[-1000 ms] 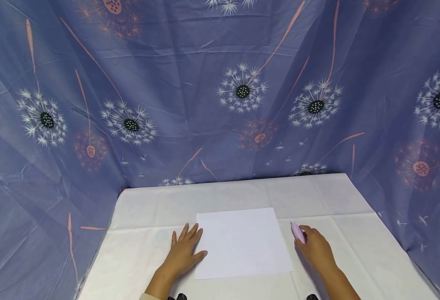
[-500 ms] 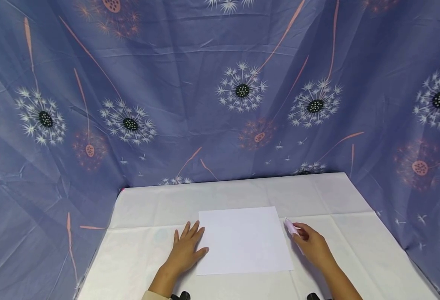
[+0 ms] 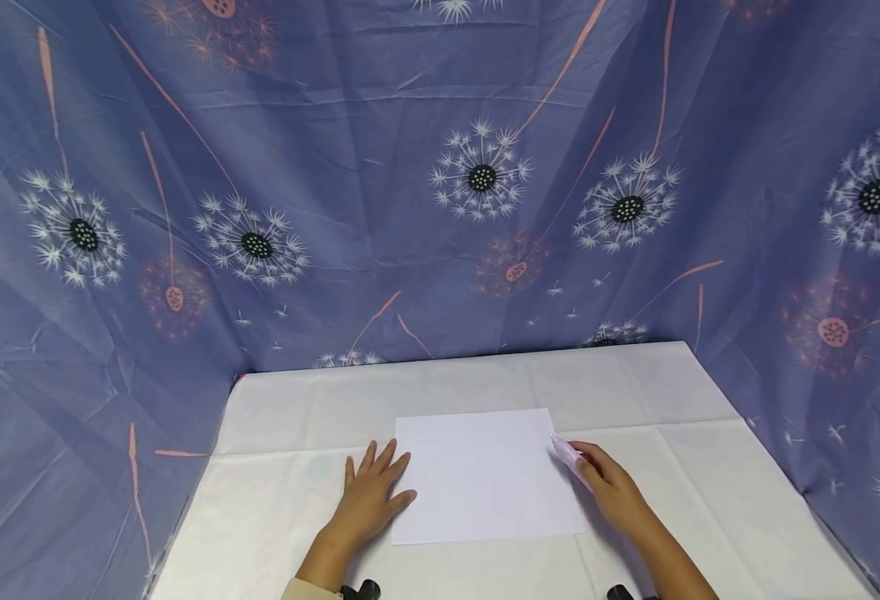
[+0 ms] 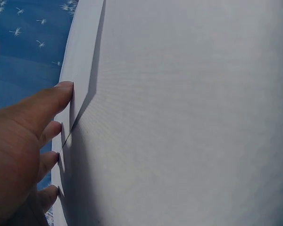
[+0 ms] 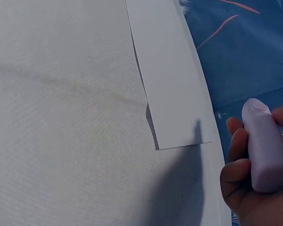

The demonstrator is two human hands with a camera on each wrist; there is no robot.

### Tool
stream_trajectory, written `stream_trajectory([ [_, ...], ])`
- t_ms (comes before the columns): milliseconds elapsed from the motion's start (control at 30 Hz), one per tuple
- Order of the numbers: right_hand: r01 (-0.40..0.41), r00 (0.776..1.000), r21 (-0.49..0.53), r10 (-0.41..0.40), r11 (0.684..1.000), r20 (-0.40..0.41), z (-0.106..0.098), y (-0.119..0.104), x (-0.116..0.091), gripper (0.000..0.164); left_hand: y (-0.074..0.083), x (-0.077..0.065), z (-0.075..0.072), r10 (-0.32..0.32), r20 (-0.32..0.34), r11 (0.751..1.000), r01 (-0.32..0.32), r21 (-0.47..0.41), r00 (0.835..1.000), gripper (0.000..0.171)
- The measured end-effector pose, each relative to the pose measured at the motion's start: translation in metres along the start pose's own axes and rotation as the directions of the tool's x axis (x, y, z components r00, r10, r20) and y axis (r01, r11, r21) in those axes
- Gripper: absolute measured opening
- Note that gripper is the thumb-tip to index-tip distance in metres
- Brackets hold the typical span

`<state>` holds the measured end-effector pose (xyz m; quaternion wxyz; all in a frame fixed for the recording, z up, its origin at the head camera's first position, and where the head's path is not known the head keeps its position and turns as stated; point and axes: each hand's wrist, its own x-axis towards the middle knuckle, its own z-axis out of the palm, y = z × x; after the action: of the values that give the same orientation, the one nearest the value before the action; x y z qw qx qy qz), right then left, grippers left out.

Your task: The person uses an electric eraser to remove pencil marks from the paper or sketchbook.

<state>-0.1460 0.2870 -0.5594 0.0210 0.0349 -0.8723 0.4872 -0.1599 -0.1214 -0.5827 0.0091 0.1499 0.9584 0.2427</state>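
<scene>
Far left: blue curtain point(image 3: 365, 167) with dandelion print, running along the left side, back and right side of the table. White cloth point(image 3: 680, 467) on the table, fold creases visible.

Left of centre: pale sleeve point(image 3: 302, 590), then left hand point(image 3: 365, 502), palm down, fingers spread. Thumb and index tips overlap the left edge of the paper; how firmly they press, cannot tell.

Centre: one sheet of white paper point(image 3: 485, 479), flat on the cloth, long side running left to right, no marks discernible.

Right of the paper: lilac tool point(image 3: 569, 458) with a small narrow tip, held tilted, tip pointing left and away from the person, at the paper's right edge near the far corner. Contact with the paper: cannot tell.

Far right of the work: right hand point(image 3: 618, 492), pinching the lilac tool between thumb and curled fingers.
</scene>
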Motion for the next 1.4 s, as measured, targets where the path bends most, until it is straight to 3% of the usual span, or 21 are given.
stream_trajectory([
  [200, -0.083, 0.996, -0.017, 0.084, 0.996, 0.03, 0.003, -0.001, 0.002, 0.038, -0.001, 0.004, 0.001, 0.003, -0.021, 1.0, -0.003, -0.006, 1.0, 0.065],
  [400, -0.046, 0.999, -0.082, 0.047, 0.996, 0.018, 0.004, -0.003, 0.002, 0.033, -0.004, 0.006, 0.001, -0.003, 0.018, 0.998, 0.004, -0.067, 1.0, 0.076],
  [633, -0.042, 0.998, -0.142, 0.048, 0.989, 0.034, 0.005, 0.003, 0.002, 0.031, -0.008, 0.008, 0.001, 0.019, 0.04, 0.999, -0.018, -0.03, 0.999, 0.08],
  [900, 0.077, 0.997, -0.232, -0.071, 0.97, 0.033, 0.006, 0.005, 0.0, 0.029, -0.007, 0.012, 0.002, 0.016, 0.035, 1.0, -0.016, -0.011, 0.999, 0.079],
  [1133, 0.096, 0.995, -0.3, -0.088, 0.949, 0.041, 0.002, 0.005, -0.007, 0.028, -0.008, 0.016, -0.001, 0.008, 0.051, 1.0, -0.007, -0.01, 0.999, 0.079],
  [1400, 0.171, 0.985, -0.331, -0.166, 0.928, 0.043, -0.002, 0.003, -0.009, 0.026, -0.009, 0.018, -0.003, 0.002, 0.057, 0.999, 0.0, -0.037, 0.998, 0.079],
])
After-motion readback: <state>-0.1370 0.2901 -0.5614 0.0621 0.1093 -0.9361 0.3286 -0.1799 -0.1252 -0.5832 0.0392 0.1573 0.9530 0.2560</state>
